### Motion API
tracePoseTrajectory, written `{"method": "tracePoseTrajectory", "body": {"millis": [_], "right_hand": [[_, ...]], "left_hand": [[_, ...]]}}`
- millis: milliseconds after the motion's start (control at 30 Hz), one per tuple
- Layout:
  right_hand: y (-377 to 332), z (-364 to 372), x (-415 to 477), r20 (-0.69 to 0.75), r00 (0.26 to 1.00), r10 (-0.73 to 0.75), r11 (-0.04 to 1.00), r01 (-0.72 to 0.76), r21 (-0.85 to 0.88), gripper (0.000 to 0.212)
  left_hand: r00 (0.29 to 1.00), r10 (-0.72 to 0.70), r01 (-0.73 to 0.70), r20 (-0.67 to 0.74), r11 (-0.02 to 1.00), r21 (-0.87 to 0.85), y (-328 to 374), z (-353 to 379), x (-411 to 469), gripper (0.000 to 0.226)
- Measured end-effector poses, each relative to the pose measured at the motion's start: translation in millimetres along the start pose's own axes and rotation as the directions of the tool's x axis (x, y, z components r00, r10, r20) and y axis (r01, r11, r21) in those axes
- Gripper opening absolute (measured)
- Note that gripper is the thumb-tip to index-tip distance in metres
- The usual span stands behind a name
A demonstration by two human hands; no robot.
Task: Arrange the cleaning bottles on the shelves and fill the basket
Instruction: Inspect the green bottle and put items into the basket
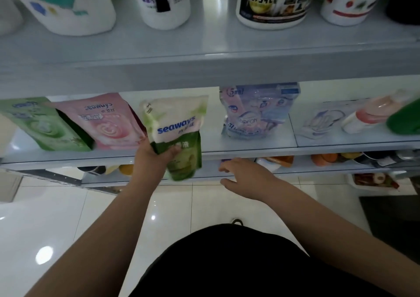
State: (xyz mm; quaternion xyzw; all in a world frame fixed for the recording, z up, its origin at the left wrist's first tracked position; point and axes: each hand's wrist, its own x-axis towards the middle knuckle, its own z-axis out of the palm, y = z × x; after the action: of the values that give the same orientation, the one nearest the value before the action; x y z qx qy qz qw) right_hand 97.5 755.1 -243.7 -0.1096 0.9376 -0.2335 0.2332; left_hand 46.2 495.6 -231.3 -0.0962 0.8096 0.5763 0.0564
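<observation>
Floor (56,217): glossy white tiles, several light glare spots. Dark mat (391,215) on floor at right edge. White tray (363,186) of red-and-white packets just beyond the mat. Black shoe tip (237,221) mid-floor.

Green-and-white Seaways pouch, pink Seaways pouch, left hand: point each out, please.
green-and-white Seaways pouch (175,120), head view, white panel above the logo
pink Seaways pouch (111,130), head view, swirl print at its middle
left hand (150,158), head view, back of the hand

Three seaways pouches (45,126) (111,124) (177,124), two hands (150,158) (245,176)
</observation>
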Motion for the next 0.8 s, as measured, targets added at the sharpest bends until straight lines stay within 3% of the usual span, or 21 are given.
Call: {"method": "tracePoseTrajectory", "body": {"millis": [67, 133, 233, 300, 333, 467, 567, 667, 700, 800], "right_hand": [[-12, 2, 1, -0.06, 0.998, 0.035, 0.969, -0.02, 0.244, 0.064], [-33, 3, 2, -0.043, 0.995, 0.092, 0.82, -0.051, 0.57, 0.085], [-68, 14, 7, 0.024, 0.996, 0.084, 0.442, -0.059, 0.895, 0.08], [-91, 29, 8, 0.001, 0.997, 0.081, 0.159, -0.014, 0.987, 0.062], [-103, 35, 6, -0.032, 0.994, 0.103, 0.084, 0.024, 0.996, 0.053], [-146, 52, -4, -0.162, 0.966, 0.199, 0.009, 0.164, 0.986, 0.034], [-177, 59, -16, -0.22, 0.934, 0.283, -0.065, 0.247, 0.967, 0.024], [-206, 67, -28, -0.225, 0.92, 0.321, -0.066, 0.259, 0.964, 0.018], [-214, 68, -32, -0.223, 0.924, 0.311, -0.074, 0.258, 0.963, 0.017], [-228, 72, -45, -0.208, 0.953, 0.223, -0.15, 0.244, 0.958, 0.039]], "left_hand": [[0.999, -0.006, 0.006, 0.032, 1.0, -0.008, 2, -11, -22, 0.03], [0.997, -0.006, 0.009, 0.075, 0.999, -0.031, 3, -19, -41, 0.025], [0.986, 0.037, -0.038, 0.165, 0.999, 0.003, 8, -31, -63, 0.029], [0.971, 0.089, -0.103, 0.224, 0.993, 0.051, 7, -40, -73, 0.035], [0.966, 0.107, -0.124, 0.235, 0.99, 0.06, 4, -46, -77, 0.037], [0.969, -0.003, 0.02, 0.245, 0.997, -0.069, -16, -81, -87, 0.029], [0.943, -0.085, 0.119, 0.321, 0.989, -0.09, -31, -94, -104, 0.047], [0.976, -0.093, 0.118, 0.197, 0.986, -0.12, -36, -96, -120, 0.032], [0.978, -0.106, 0.129, 0.178, 0.984, -0.123, -37, -97, -122, 0.036], [0.918, -0.254, 0.344, 0.303, 0.892, -0.294, -35, -103, -131, 0.047]]}}
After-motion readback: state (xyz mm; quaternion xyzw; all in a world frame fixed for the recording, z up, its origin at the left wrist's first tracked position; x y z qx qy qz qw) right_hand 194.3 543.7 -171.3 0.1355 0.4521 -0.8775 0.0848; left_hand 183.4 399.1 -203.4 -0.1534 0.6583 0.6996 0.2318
